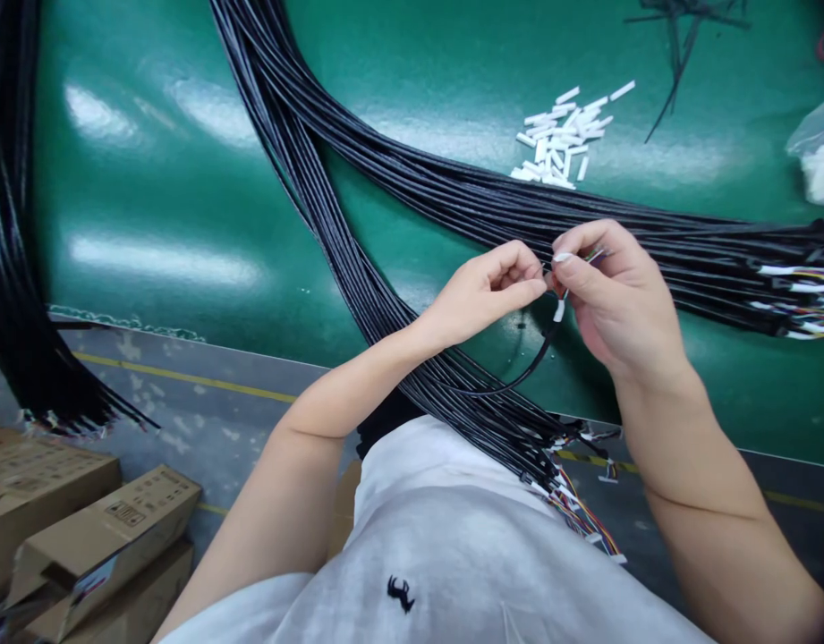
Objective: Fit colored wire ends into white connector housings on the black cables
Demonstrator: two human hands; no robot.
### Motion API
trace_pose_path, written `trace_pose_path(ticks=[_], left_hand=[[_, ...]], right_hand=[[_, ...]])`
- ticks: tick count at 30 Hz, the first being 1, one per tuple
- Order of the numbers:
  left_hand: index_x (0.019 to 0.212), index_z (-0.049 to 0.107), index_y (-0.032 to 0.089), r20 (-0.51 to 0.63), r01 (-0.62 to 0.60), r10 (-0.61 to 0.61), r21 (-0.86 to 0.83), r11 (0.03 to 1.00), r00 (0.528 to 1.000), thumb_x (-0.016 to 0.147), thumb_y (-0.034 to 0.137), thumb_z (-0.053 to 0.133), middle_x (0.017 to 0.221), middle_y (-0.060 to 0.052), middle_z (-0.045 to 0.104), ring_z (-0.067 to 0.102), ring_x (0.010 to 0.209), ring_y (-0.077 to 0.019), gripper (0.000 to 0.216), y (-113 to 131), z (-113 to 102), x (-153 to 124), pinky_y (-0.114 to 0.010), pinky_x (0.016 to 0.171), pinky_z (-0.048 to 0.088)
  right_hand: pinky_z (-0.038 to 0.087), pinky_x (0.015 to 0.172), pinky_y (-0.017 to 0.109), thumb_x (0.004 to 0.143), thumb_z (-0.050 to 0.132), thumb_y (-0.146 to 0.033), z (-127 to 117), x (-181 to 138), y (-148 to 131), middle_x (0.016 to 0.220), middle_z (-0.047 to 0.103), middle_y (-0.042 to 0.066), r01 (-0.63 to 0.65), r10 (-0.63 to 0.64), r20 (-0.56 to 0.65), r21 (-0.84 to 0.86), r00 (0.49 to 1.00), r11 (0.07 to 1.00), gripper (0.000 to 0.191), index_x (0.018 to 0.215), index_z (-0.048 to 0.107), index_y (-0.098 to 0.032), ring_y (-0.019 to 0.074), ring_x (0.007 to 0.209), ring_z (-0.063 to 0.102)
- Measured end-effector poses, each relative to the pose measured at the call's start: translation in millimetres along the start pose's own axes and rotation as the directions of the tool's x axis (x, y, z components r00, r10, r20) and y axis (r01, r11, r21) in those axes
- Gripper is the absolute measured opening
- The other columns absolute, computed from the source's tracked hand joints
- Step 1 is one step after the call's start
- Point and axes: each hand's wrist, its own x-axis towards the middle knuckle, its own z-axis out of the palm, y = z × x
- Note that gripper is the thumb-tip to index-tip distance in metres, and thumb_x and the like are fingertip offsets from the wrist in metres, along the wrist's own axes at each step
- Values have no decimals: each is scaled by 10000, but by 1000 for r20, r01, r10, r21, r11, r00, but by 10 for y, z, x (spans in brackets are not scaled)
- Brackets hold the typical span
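My right hand (626, 300) pinches the thin coloured wires at the stripped end of a black cable (538, 360). A white sleeve (559, 310) sits on that cable just below the fingers, and the cable curves down to the left into a bundle of black cables (358, 268). My left hand (496, 291) is closed in a pinch, its fingertips almost touching those of my right hand. What lies between the left fingertips is too small and too hidden to make out.
A second bundle of black cables (452, 192) runs across the green table (149, 206). Beyond it lie a pile of short white tubes (563, 134) and some black strips (683, 54). More cables (9, 268) hang at the left, above cardboard boxes (109, 528). A plastic bag (820, 152) stands far right.
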Motion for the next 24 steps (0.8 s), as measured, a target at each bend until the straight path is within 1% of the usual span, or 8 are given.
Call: trace_pose_path(ticks=[3,5,8,13,17,19,22,24], left_hand=[[867,505,188,13,47,-46,-110,993,999,869,521,750,863,29,567,545,709,-56,413,16,22,-11,-216,673,460],[896,465,194,45,91,-84,-184,979,995,891,540,723,930,21,621,606,710,-50,431,21,32,-23,-204,662,491],[930,426,205,44,139,-132,-235,962,990,949,492,672,929,31,642,643,681,-40,379,24,39,-40,-181,626,507],[951,424,203,2,159,-164,-266,951,986,1000,418,625,931,41,644,704,752,-50,298,39,42,-49,-168,665,555],[955,447,198,16,186,-188,-231,955,982,982,448,652,930,31,664,724,819,-70,325,44,47,-55,-199,750,582],[950,463,195,21,161,-160,-225,961,987,982,467,647,927,24,665,726,857,-80,330,35,50,-56,-215,783,585],[936,487,194,23,98,-95,-221,970,995,960,446,682,905,22,648,715,875,-88,320,9,56,-46,-225,796,579],[923,490,196,22,98,-96,-208,973,995,916,384,744,893,29,631,707,857,-90,317,-10,61,-33,-230,787,575]], right_hand=[[431,630,280,835,820,-276,-7,9,13,797,563,-26,28,-28,-22,-9,999,1000,150,848,674,-243,113,670,520],[451,625,298,834,828,-308,-33,10,32,795,584,-19,60,-62,-34,-74,997,995,155,858,684,-255,126,663,535],[462,674,319,862,791,-252,-89,4,49,844,650,-8,122,-134,-40,-220,990,968,88,930,736,-265,139,705,576],[459,677,322,844,785,-192,-122,-15,24,861,685,0,228,-261,-47,-354,964,907,187,1009,775,-280,149,750,612],[465,637,318,806,790,-123,-85,-44,-21,811,702,-23,225,-252,-14,-407,968,885,197,926,759,-277,148,710,628],[487,650,332,810,789,-113,-73,-56,-27,810,710,-31,220,-241,0,-405,971,887,207,922,745,-282,158,711,650],[496,623,336,821,801,-152,-74,-60,-1,798,707,-34,201,-223,-7,-409,975,890,205,956,730,-289,161,681,650],[485,586,325,827,812,-209,-78,-58,29,781,699,-41,192,-220,-20,-418,975,888,183,964,721,-288,155,653,639]])
